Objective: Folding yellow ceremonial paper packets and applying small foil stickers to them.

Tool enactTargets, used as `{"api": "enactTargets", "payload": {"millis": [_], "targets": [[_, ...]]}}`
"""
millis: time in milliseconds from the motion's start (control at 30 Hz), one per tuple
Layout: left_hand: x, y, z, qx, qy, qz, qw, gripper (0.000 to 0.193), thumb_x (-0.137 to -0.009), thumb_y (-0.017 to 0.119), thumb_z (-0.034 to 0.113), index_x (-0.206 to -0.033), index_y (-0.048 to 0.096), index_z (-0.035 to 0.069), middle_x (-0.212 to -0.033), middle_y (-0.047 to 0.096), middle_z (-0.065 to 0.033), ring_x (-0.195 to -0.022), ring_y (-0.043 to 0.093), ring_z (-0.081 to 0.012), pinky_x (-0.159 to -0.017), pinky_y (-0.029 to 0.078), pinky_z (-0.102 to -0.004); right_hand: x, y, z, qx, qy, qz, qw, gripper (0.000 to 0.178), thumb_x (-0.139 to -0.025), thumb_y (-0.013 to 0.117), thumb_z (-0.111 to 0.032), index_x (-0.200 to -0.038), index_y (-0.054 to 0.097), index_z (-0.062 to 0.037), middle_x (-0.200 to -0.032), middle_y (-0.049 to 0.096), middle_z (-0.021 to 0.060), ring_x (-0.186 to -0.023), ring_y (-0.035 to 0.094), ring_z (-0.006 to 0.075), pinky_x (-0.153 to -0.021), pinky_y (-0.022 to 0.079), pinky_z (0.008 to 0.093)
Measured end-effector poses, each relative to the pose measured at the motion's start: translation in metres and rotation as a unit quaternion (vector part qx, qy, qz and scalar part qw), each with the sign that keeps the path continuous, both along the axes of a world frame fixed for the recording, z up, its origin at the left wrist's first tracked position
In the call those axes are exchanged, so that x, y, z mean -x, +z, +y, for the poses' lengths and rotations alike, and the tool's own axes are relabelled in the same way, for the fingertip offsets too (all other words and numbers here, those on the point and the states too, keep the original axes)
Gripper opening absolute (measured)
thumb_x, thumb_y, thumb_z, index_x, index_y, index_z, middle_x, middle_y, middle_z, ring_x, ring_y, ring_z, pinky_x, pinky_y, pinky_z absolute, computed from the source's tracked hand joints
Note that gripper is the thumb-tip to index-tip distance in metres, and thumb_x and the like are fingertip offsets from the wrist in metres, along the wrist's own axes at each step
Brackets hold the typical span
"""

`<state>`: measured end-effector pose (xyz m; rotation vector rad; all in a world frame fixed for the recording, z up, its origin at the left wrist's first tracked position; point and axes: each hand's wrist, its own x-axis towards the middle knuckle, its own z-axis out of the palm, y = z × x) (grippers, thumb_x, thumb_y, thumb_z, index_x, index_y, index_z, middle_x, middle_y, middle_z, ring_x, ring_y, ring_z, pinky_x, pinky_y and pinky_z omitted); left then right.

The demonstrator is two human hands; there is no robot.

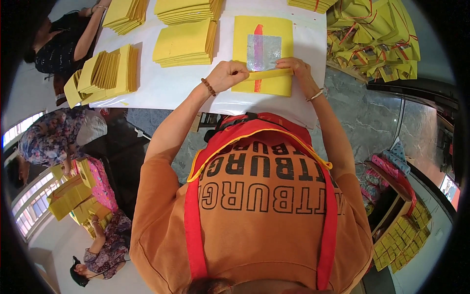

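Observation:
A yellow paper sheet [240, 36] lies on the white table in front of me. It has a silver foil square [271, 49] at its middle and a red stripe [258, 28] running lengthwise, which shows purplish across the foil. A narrow yellow paper strip [270, 74] spans the sheet just below the foil. My left hand [229, 76] is closed, pinching the strip's left end. At the strip's right end, my right hand [299, 71] is closed on it with bent fingers, the fingertips over the foil's lower right corner.
Stacks of folded yellow paper [183, 44] stand on the white table [147, 93] to the left and beyond. Bundled yellow paper [372, 39] is heaped at the far right, with more bundles [404, 235] lower right. People sit at left, one handling yellow paper [73, 196].

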<state>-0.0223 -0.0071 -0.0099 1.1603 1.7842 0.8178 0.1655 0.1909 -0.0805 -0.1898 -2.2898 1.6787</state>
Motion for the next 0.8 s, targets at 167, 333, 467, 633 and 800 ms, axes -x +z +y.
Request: {"api": "enactTargets", "payload": {"millis": [167,333,467,633,800], "targets": [[0.003,-0.008,-0.001,0.011,0.071,-0.102,0.992,0.018,-0.086,0.055,0.016,-0.083,0.061,0.000,-0.065,0.054,0.0019,-0.059,0.045,-0.0046,-0.052,0.038,-0.0216,-0.003,0.004,-0.009,-0.152,-0.056,-0.082,0.983,0.034,-0.087,0.049,-0.034,-0.109,0.060,-0.0093,-0.115,0.056,0.0103,-0.117,0.042,0.0239,-0.101,0.018,0.0397],[-0.011,0.003,0.000,-0.123,0.114,-0.137,0.976,0.021,-0.086,0.058,0.020,-0.091,0.062,0.000,-0.077,0.060,-0.0030,-0.072,0.050,-0.0081,-0.063,0.042,-0.0246,-0.003,-0.005,-0.010,0.003,-0.096,-0.056,0.994,0.030,-0.085,0.059,-0.029,-0.102,0.063,-0.0053,-0.106,0.058,0.0132,-0.096,0.057,0.0233,-0.080,0.042,0.0342],[-0.005,-0.022,-0.002,-0.214,0.152,-0.180,0.948,0.025,-0.087,0.056,0.023,-0.099,0.062,0.002,-0.090,0.062,-0.0103,-0.088,0.052,-0.0157,-0.076,0.042,-0.0305,0.007,0.012,-0.012,-0.008,-0.121,-0.047,0.992,0.030,-0.085,0.059,-0.028,-0.097,0.063,-0.0011,-0.093,0.061,0.0136,-0.081,0.060,0.0219,-0.069,0.047,0.0300],[0.014,-0.039,0.005,-0.167,0.112,0.070,0.977,0.028,-0.090,0.051,0.026,-0.102,0.060,0.002,-0.086,0.060,-0.0153,-0.083,0.054,-0.0256,-0.074,0.043,-0.0341,0.010,-0.006,-0.004,0.064,-0.169,-0.099,0.979,0.032,-0.085,0.059,-0.030,-0.100,0.061,-0.0015,-0.086,0.061,0.0142,-0.075,0.060,0.0238,-0.071,0.047,0.0291],[0.017,-0.050,0.012,-0.175,0.157,0.002,0.972,0.030,-0.090,0.049,0.028,-0.101,0.060,0.002,-0.083,0.059,-0.0159,-0.079,0.055,-0.0289,-0.072,0.043,-0.0349,0.005,0.004,0.000,0.019,-0.130,-0.056,0.990,0.031,-0.081,0.062,-0.026,-0.103,0.060,-0.0041,-0.094,0.061,0.0140,-0.090,0.058,0.0249,-0.070,0.047,0.0331]]}}
